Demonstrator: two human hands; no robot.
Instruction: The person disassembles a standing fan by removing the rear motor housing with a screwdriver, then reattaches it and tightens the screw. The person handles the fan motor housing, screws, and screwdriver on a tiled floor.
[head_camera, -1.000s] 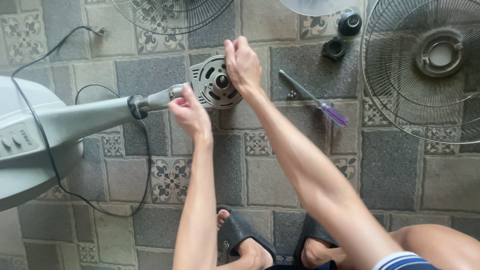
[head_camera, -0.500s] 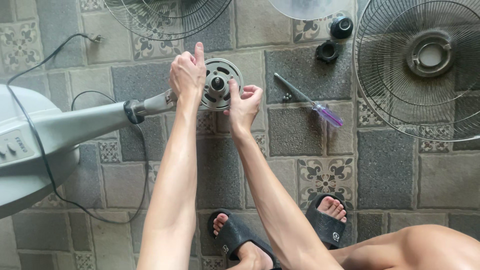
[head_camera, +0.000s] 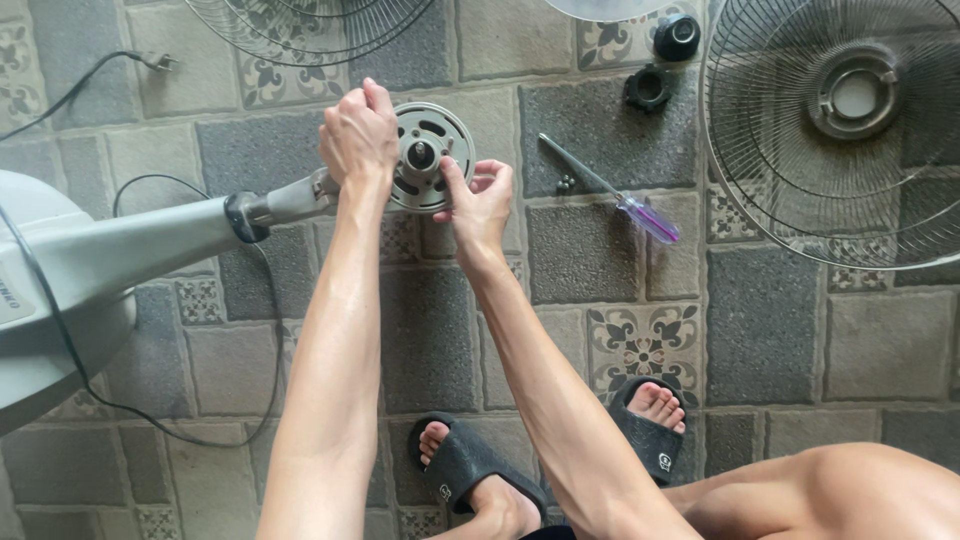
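Left hand: the left hand (head_camera: 357, 135) is curled tight over the left edge of the motor (head_camera: 428, 157), where the neck (head_camera: 290, 200) joins it; fingers closed, knuckles up.
Right hand: the right hand (head_camera: 481, 205) sits at the motor's lower right edge, thumb pressed up against the rim, the other fingers loosely bent and partly open; whether it truly grips anything I cannot tell.
Motor: a round grey disc with holes and a shaft in the middle, face up, lying on the floor (head_camera: 780, 330) between the two hands, at the end of the stand (head_camera: 90, 260) that stretches off to the left.
Change: half a second ago both hands were at much the same places; the left now sits a little lower on the rim, and the right thumb has come closer to the shaft.
Around: a purple-handled screwdriver (head_camera: 612, 191) lies just right of the right hand, apart from it; two black caps (head_camera: 663, 62) lie beyond it; a wire grille (head_camera: 850, 120) lies far right, another grille (head_camera: 300, 25) at the top.
Feet: two black sandals (head_camera: 470, 465) below.
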